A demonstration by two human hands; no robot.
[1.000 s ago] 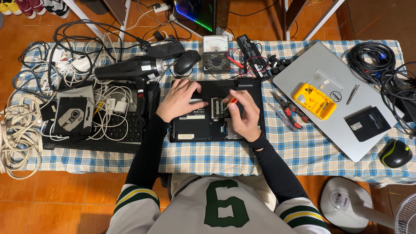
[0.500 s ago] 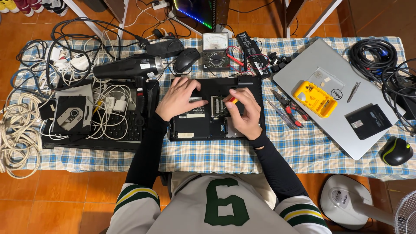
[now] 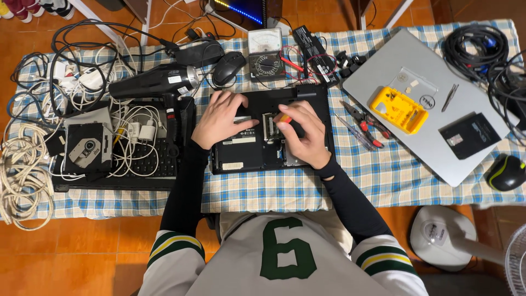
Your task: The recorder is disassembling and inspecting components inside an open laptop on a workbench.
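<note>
Far left on the checked surface (image 3: 263,192): coiled cables (image 3: 24,175), an optical drive (image 3: 85,148), a black heat gun (image 3: 156,83). Centre: laptop (image 3: 246,153), black, lying underside up, open bay near its middle. Left hand (image 3: 222,118) spread flat on the base, clasping nothing, steadying it. Right hand (image 3: 304,134) closed around a screwdriver (image 3: 283,117) with a red-and-yellow handle, tip down by the bay; the screw itself too small to tell. Best kept upright and pressed firmly while turning slowly, to avoid slipping. Further right: pliers (image 3: 367,121), a yellow bit case (image 3: 398,109) on a silver laptop (image 3: 433,148).
</note>
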